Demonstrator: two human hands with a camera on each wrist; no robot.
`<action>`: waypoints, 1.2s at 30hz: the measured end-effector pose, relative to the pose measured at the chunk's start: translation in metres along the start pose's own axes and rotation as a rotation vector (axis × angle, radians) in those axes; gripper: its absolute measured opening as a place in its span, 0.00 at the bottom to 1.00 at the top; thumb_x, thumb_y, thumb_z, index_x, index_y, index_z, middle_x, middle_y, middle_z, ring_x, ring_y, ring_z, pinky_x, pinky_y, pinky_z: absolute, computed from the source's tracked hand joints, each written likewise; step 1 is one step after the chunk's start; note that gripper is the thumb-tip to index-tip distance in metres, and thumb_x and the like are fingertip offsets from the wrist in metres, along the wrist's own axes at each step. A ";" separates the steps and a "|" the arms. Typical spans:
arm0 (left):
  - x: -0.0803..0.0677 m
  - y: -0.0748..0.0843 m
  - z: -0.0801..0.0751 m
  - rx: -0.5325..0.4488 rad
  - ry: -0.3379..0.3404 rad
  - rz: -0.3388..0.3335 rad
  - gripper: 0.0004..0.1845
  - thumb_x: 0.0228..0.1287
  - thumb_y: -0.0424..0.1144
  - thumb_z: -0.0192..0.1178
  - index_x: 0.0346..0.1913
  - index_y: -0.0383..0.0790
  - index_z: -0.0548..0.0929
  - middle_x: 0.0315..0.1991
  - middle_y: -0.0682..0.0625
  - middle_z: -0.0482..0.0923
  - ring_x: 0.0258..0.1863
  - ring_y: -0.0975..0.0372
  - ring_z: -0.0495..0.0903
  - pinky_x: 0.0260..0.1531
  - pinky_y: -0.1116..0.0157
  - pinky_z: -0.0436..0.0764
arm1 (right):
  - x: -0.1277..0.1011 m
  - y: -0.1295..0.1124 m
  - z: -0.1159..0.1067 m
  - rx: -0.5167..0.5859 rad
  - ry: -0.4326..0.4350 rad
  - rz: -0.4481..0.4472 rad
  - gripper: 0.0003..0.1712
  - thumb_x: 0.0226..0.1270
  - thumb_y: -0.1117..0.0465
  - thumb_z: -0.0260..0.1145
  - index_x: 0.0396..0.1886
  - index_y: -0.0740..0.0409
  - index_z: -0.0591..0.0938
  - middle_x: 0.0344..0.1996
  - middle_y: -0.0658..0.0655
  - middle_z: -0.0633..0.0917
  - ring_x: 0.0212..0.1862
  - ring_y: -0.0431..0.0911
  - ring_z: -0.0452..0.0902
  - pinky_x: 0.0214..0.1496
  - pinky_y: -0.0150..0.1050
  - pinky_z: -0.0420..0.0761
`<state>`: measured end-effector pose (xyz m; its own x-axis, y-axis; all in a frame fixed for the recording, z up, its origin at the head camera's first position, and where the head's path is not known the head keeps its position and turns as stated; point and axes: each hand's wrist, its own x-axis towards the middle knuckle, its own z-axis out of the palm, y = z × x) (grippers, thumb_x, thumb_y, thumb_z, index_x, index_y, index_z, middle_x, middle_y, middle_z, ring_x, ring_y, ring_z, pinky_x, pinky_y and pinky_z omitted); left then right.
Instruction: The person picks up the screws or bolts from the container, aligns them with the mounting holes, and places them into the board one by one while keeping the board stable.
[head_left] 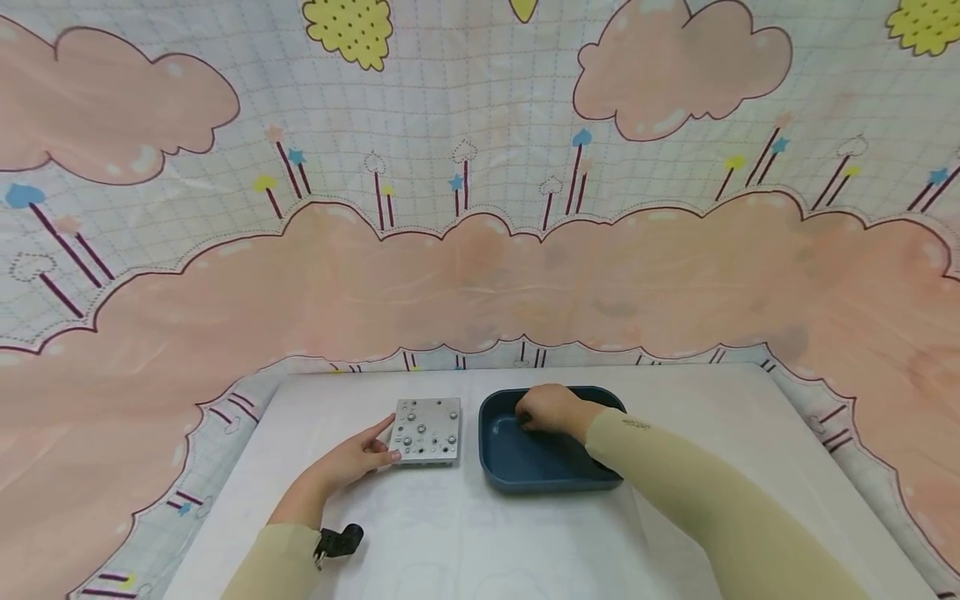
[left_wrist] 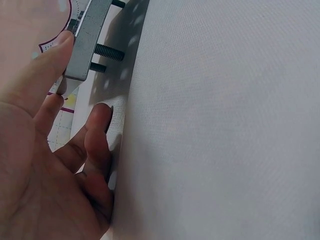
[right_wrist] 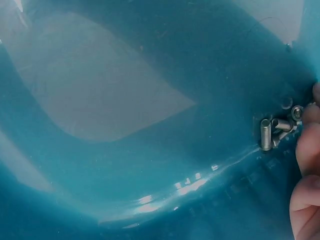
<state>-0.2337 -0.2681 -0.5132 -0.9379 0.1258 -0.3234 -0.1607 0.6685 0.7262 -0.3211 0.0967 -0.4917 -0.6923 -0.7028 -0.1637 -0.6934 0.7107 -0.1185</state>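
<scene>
A square silver metal plate (head_left: 442,414), with holes and several bolts in it, sits left of centre on the table. My left hand (head_left: 352,458) grips its left edge between thumb and finger. In the left wrist view threaded bolt ends (left_wrist: 109,52) stick out beneath the plate, and the other fingers are bent below. My right hand (head_left: 557,408) reaches into a dark blue box (head_left: 510,462), fingers curled down. Its fingers (right_wrist: 311,145) are beside several small metal screws (right_wrist: 266,134) in the box. Whether they pinch a screw is hidden.
A white cover lies over the table (head_left: 420,542). The box stands just right of the plate, with a narrow gap between. A patterned curtain (head_left: 480,283) hangs behind the table's far edge. A black wrist device (head_left: 339,542) sits at the left cuff.
</scene>
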 end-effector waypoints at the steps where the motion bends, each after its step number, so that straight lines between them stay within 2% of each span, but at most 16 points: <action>1: 0.000 0.000 0.000 0.002 0.002 0.004 0.47 0.59 0.55 0.69 0.78 0.53 0.57 0.44 0.48 0.74 0.39 0.58 0.71 0.40 0.61 0.69 | 0.001 0.000 0.001 -0.003 0.002 0.000 0.06 0.63 0.56 0.72 0.38 0.50 0.89 0.32 0.44 0.85 0.33 0.39 0.77 0.44 0.40 0.80; 10: -0.005 0.001 0.003 -0.008 0.017 0.003 0.47 0.59 0.53 0.70 0.78 0.53 0.58 0.44 0.48 0.74 0.39 0.58 0.71 0.40 0.61 0.70 | 0.007 -0.003 0.004 0.024 -0.012 0.017 0.06 0.64 0.56 0.72 0.39 0.50 0.89 0.32 0.44 0.85 0.33 0.39 0.76 0.45 0.40 0.80; 14: -0.004 0.002 0.003 -0.014 0.018 0.011 0.46 0.60 0.52 0.70 0.78 0.53 0.58 0.43 0.48 0.74 0.38 0.58 0.70 0.39 0.61 0.69 | 0.006 -0.006 0.002 0.003 -0.010 0.027 0.06 0.64 0.56 0.72 0.39 0.49 0.89 0.32 0.44 0.85 0.34 0.38 0.77 0.46 0.40 0.79; 17: -0.002 0.003 0.002 -0.018 0.018 0.017 0.46 0.60 0.52 0.70 0.78 0.52 0.59 0.42 0.48 0.74 0.38 0.58 0.70 0.39 0.61 0.69 | 0.004 -0.007 -0.001 0.027 -0.006 0.025 0.05 0.63 0.57 0.72 0.38 0.50 0.89 0.32 0.44 0.85 0.33 0.39 0.77 0.45 0.40 0.80; 24: -0.001 0.003 0.002 -0.031 0.022 0.017 0.46 0.59 0.51 0.70 0.78 0.52 0.59 0.42 0.48 0.74 0.38 0.58 0.71 0.39 0.61 0.70 | 0.001 -0.002 -0.008 0.138 0.000 0.002 0.06 0.66 0.55 0.69 0.41 0.49 0.87 0.32 0.42 0.83 0.34 0.37 0.75 0.44 0.38 0.79; 28: -0.002 0.004 0.002 -0.035 0.018 0.026 0.46 0.60 0.51 0.70 0.78 0.51 0.59 0.43 0.48 0.74 0.38 0.58 0.71 0.39 0.61 0.70 | -0.001 -0.001 -0.015 0.212 0.018 0.025 0.05 0.67 0.55 0.69 0.40 0.48 0.87 0.31 0.41 0.82 0.34 0.37 0.75 0.43 0.37 0.78; 33: -0.003 0.004 0.003 -0.044 0.017 0.023 0.46 0.60 0.50 0.70 0.78 0.51 0.59 0.43 0.48 0.74 0.38 0.58 0.70 0.39 0.62 0.69 | -0.005 -0.001 -0.022 0.316 0.046 0.044 0.04 0.68 0.55 0.69 0.38 0.48 0.86 0.30 0.42 0.82 0.30 0.37 0.76 0.38 0.36 0.78; 36: -0.004 0.003 0.003 -0.040 0.017 0.018 0.46 0.60 0.50 0.70 0.78 0.51 0.59 0.42 0.48 0.74 0.38 0.58 0.70 0.39 0.61 0.69 | -0.005 -0.003 -0.025 0.351 0.074 0.031 0.04 0.68 0.55 0.68 0.38 0.48 0.86 0.30 0.42 0.83 0.31 0.36 0.77 0.40 0.36 0.79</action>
<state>-0.2293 -0.2639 -0.5116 -0.9457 0.1254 -0.2998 -0.1552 0.6362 0.7557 -0.3205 0.0977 -0.4657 -0.7333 -0.6721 -0.1027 -0.5701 0.6901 -0.4458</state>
